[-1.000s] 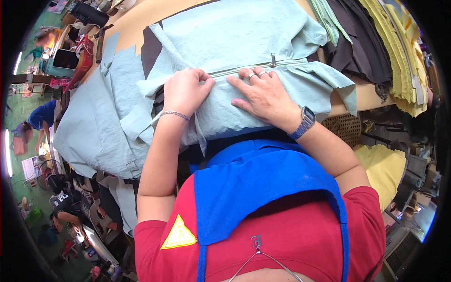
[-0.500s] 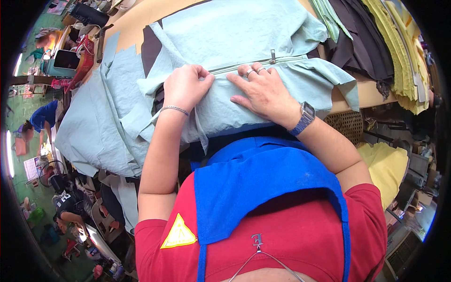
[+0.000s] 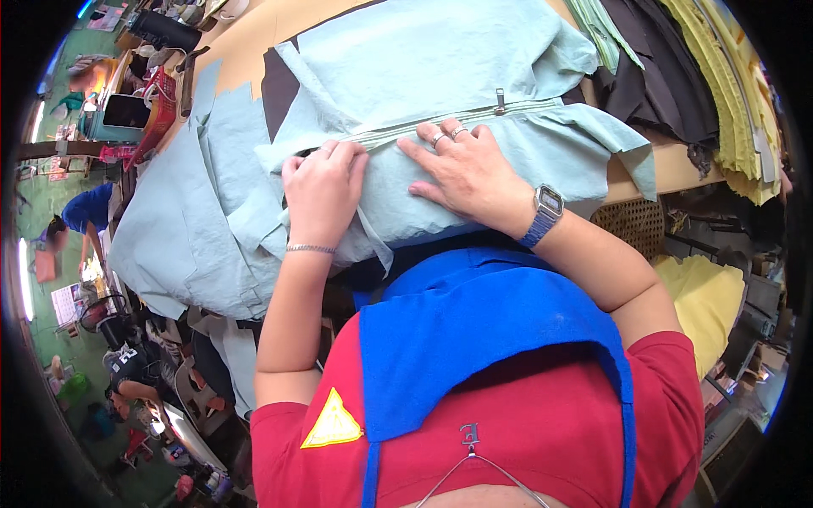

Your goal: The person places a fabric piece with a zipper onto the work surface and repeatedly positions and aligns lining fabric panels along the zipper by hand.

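A pale blue-green garment piece (image 3: 440, 59) lies over the table in front of me. A zipper (image 3: 406, 127) in matching colour runs across it, with its dark pull tab (image 3: 500, 103) standing near the right end. My left hand (image 3: 324, 190) is closed at the zipper's left end, its bent fingers pinching the fabric edge; the fingertips are partly hidden. Just below the zipper, my right hand (image 3: 466, 176) rests flat on the cloth with fingers apart, holding nothing. A narrow loose strip (image 3: 373, 241) of the same cloth hangs down by my left wrist.
More blue-green cloth pieces (image 3: 195, 203) drape over the table's left edge. Dark fabric (image 3: 652, 76) and yellow fabric (image 3: 737, 102) are stacked at the right. A red basket (image 3: 159, 106) stands at the far left. Other people, one in a blue shirt (image 3: 87, 207), are at left.
My left hand has slid a little left and down along the zipper, uncovering more of its left end. The right hand stays spread on the cloth, almost in place.
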Motion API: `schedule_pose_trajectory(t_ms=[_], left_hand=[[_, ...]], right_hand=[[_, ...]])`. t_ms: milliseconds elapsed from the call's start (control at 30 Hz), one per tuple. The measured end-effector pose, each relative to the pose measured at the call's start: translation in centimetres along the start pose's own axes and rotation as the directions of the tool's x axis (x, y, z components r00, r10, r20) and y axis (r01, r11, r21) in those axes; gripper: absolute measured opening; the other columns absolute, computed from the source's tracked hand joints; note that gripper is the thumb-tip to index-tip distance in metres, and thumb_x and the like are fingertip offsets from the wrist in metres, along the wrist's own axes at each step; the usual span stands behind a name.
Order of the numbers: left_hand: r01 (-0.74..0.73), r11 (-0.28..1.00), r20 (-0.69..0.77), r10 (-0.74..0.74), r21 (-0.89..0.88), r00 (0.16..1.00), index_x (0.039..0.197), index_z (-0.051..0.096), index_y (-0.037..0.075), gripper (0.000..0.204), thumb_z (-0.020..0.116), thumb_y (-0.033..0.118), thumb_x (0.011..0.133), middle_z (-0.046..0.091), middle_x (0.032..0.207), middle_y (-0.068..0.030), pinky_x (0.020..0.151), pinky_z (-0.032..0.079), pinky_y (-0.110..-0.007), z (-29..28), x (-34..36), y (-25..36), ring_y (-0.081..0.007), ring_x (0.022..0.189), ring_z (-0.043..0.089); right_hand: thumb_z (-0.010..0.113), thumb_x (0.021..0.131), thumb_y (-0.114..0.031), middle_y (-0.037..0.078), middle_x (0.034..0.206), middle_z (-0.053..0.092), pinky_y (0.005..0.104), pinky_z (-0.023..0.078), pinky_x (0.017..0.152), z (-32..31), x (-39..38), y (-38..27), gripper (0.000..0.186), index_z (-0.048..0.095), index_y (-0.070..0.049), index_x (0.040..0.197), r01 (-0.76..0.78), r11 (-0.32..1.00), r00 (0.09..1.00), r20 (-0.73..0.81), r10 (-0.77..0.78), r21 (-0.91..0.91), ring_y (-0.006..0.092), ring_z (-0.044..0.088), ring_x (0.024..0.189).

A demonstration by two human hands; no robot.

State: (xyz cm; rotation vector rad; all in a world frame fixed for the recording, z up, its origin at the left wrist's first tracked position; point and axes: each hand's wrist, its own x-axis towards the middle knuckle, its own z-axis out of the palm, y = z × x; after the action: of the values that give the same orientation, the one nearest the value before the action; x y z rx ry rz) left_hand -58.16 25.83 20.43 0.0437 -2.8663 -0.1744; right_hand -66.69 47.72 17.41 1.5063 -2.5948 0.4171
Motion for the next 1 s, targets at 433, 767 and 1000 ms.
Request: schedule_pose_trajectory(t_ms=[433, 767, 1000], left_hand=[[0.143, 0.970, 0.014, -0.143, -0.198, 0.990, 0.110, 0.080, 0.016, 0.018, 0.073, 0.024, 0.095, 0.074, 0.094, -0.0047, 0.074, 0.050, -0.040, 0.8, -0.1, -2.2, -0.0249, 0.080, 0.069], [-0.001, 0.998, 0.107, 0.009, -0.068, 0.994, 0.125, 0.075, 0.017, 0.031, 0.068, 0.018, 0.095, 0.070, 0.102, -0.0083, 0.072, 0.057, -0.042, 0.7, -0.7, -1.3, -0.0286, 0.081, 0.070], [0.216, 0.955, 0.217, -0.170, -0.205, 0.961, 0.117, 0.077, 0.014, 0.028, 0.070, 0.033, 0.098, 0.073, 0.103, -0.0090, 0.077, 0.058, -0.042, -0.7, -0.3, -2.8, -0.0303, 0.087, 0.073]], right_hand=[[0.072, 0.093, -0.047, 0.009, 0.134, 0.061, 0.0431, 0.043, 0.086, -0.3, 0.2, -0.2, 0.061, 0.060, -0.017, 0.145, -0.009, 1.000, 1.000, -0.010, 0.009, 0.029, 0.0284, 0.057, 0.119], [0.072, 0.091, -0.046, 0.009, 0.132, 0.061, 0.0424, 0.043, 0.085, -0.2, 0.2, -0.1, 0.061, 0.060, -0.017, 0.143, -0.005, 1.000, 1.000, -0.025, 0.005, 0.011, 0.0262, 0.057, 0.117], [0.073, 0.091, -0.047, 0.008, 0.132, 0.061, 0.0422, 0.044, 0.084, -0.2, 0.2, -0.1, 0.061, 0.060, -0.017, 0.143, 0.009, 1.000, 0.999, -0.037, -0.009, 0.020, 0.0259, 0.057, 0.117]])
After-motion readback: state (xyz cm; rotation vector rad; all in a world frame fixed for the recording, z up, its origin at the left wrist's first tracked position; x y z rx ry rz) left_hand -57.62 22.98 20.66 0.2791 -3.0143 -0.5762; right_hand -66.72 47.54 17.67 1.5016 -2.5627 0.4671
